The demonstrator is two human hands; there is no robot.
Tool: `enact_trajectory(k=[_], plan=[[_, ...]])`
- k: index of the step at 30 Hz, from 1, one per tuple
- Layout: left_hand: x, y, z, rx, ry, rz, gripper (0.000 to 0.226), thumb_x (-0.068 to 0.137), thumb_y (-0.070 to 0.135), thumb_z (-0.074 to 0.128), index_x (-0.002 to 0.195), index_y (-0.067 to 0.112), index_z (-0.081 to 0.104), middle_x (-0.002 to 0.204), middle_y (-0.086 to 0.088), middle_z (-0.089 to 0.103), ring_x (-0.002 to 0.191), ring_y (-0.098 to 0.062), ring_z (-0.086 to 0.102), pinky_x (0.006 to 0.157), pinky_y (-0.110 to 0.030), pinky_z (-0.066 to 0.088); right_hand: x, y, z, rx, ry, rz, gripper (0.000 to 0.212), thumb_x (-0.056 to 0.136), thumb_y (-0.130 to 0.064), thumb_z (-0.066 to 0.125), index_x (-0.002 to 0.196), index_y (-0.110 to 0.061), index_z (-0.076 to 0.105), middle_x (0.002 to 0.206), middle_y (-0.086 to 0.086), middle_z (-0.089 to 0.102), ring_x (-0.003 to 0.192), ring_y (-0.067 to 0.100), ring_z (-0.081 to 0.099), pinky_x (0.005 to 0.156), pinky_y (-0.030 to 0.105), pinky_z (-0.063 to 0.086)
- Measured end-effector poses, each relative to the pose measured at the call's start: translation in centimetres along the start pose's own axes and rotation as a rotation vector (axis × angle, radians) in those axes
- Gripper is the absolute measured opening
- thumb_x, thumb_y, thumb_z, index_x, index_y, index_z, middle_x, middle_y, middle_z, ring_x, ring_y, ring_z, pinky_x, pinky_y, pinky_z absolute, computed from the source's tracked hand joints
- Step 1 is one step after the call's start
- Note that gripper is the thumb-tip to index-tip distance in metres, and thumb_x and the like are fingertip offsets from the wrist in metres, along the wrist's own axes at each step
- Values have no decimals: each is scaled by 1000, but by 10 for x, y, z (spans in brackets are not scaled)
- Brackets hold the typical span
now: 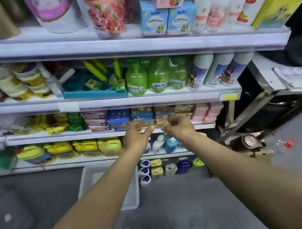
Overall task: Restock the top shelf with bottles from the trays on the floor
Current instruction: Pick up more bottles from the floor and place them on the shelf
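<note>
Bottles (170, 167) stand in rows on the floor at the foot of the shelving, beside a white tray (133, 195), likely staged within reach for lifting. Above them both arms stretch forward: the left hand (138, 134) and right hand (179, 126) hang with fingers loosely curled, holding nothing, in front of the soap boxes (142, 116).

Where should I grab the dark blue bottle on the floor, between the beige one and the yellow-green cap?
Probably by its neck, coming straight down from above. The dark blue bottle stands upright with its top facing the camera, and the beige bottle and the yellow-green cap crowd both flanks, leaving little room for fingers at its sides. Both hands look free.
</note>
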State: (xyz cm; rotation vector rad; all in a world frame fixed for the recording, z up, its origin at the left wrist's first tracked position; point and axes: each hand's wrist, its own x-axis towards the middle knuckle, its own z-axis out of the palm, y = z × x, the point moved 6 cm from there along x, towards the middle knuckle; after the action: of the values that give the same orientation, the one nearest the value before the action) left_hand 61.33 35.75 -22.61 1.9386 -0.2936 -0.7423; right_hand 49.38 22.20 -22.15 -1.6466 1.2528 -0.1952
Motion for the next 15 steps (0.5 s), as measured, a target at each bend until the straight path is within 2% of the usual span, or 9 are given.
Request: enact_trajectory(k=[3,7,12,15], plan=[[4,-37,12,-31,9,-65,55,87,28,77,133,9,55,125,-11,62,111,-23,60,94,-33,48,13,34,20,0,-50,39,49,80,-25,85,123,-12,65,126,7,66,115,23,62,104,42,49],[14,-84,23,-16,21,-133,54,86,30,78,131,10,56,121,-6,60,108,-22,59,98,-37,49,25,72,49,-10,-107,80,49,83,-25,82,126,-11,63,127,8,65,117,23,61,105,42,48],[39,-142,34,-30,34,-207,49,87,31,77,128,14,57,113,-1,61,107,-21,61,91,-35,51,44,124,87,16,-118,142,51,80,-22,83,126,-12,64,126,9,65,115,24,63,102,44,51],[56,-179,41,-21,36,-246,46,88,32,75,127,15,57,112,1,61,105,-19,61,98,-38,51,58,160,107,-4,-118,194,50,79,-22,84,125,-13,65,120,5,66,112,22,64,102,41,51]])
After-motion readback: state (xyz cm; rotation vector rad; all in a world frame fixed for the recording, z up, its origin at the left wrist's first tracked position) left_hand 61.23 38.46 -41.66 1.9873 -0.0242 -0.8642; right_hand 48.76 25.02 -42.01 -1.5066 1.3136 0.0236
